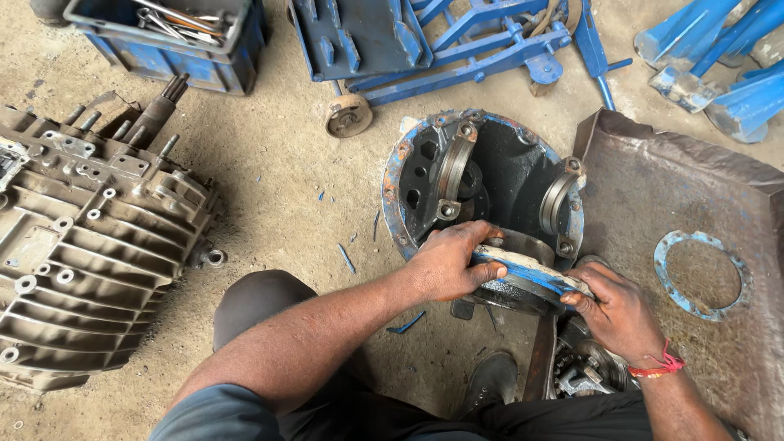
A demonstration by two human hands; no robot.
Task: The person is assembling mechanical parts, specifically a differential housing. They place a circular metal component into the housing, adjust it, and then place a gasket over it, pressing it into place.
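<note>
Left hand: the left hand point(447, 260) is clamped over the near rim of the differential housing point(482, 184), fingers wrapped onto the blue-edged flange point(523, 273) at about 6 o'clock of the round opening.
Right hand: the right hand point(616, 310) pinches the same flange from the 4 o'clock side, fingertips closed on its edge.
Housing: it stands on the concrete floor point(278, 180), open mouth up, between the person's knees and the blue frame point(457, 49) at 12 o'clock.
Done, by the look of it: the cavity is empty, both bearing caps point(453, 167) are bolted at the saddles, and a ring gasket point(702, 273) lies apart on the brown sheet point(678, 188) at 3 o'clock.
Left to do, as I judge it: the flange piece is tilted and not seated flat, both hands gripping it, so it looks mid-way.
Nearby: a grey gearbox casing point(90, 245) at 9 o'clock, a blue crate of tools point(175, 33) at 11 o'clock, and gear parts point(588, 371) just under the right wrist.
</note>
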